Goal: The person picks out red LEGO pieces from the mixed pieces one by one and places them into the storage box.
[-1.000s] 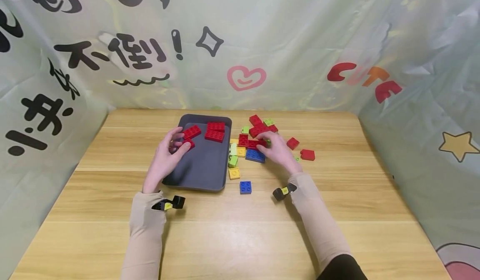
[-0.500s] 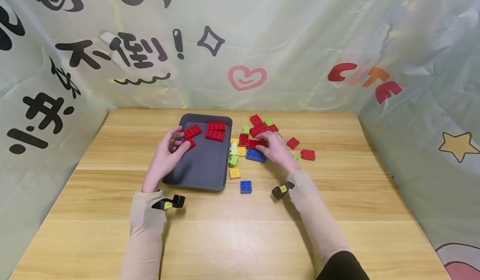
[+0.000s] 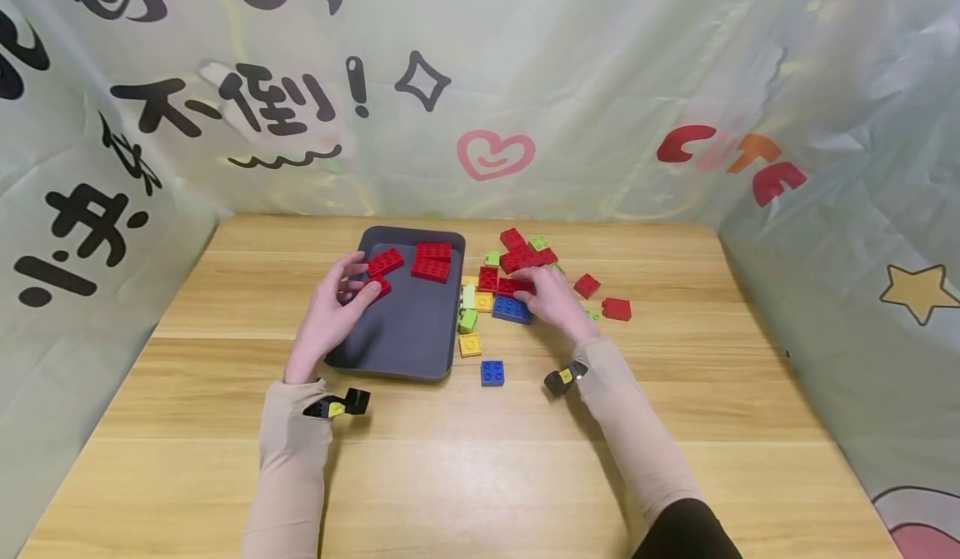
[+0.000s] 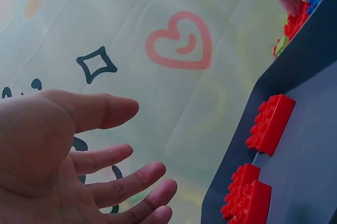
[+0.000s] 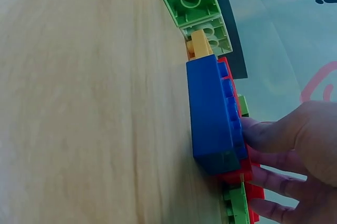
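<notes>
Over the left edge of the dark tray my left hand hovers, thumb and fingers spread and relaxed. In the left wrist view nothing lies between its fingers. Several red bricks sit in the tray: a pair at the back right and others near the left fingers, such as the red brick. My right hand reaches into the pile beside the tray. Its thumb and fingers appear to pinch a red brick, just behind a blue brick. The right fingertips are partly hidden.
Yellow bricks and green bricks lie along the tray's right edge. A small blue brick lies nearer the front. More red bricks are scattered right of my right hand. A printed cloth stands behind the table.
Both hands stay nearly still; the right wrist shifts only slightly. No brick visibly changes place.
</notes>
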### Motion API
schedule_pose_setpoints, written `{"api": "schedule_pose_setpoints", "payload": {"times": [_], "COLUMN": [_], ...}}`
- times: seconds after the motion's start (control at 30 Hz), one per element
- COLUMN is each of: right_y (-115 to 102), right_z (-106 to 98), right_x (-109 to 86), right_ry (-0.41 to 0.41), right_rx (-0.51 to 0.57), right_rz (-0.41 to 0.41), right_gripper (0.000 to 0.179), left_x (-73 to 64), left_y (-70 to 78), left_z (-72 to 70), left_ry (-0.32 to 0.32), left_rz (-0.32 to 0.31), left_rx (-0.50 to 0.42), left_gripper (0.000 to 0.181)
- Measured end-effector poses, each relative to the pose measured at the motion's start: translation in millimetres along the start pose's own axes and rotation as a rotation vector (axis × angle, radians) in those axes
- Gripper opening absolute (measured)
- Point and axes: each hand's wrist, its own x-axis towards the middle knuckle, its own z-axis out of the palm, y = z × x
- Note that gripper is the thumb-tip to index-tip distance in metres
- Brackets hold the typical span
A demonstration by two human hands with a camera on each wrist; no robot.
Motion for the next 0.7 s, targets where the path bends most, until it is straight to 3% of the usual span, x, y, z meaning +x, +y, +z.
{"api": "schedule_pose_setpoints", "payload": {"times": [0.33, 0.5, 0.7], "right_y": [0, 3, 2], "right_z": [4, 9, 10], "right_x": [-2.2, -4.6, -9.3], "right_ry": [0.01, 0.075, 0.171], "right_rx": [-0.009, -0.01, 0.089], "right_rz": [-0.014, -0.04, -0.071], "right_gripper": [0.036, 0.036, 0.047], "left_x": [-0.1, -0.3, -0.1], "left_y": [-0.1, -0.1, 0.7], "left_z": [0.5, 1.0, 0.9], "left_ry": [-0.003, -0.006, -0.004], "left_rz": [-0.003, -0.011, -0.009], "left_rx": [-0.006, -0.013, -0.014], "left_gripper": [0.061, 0.061, 0.061]}}
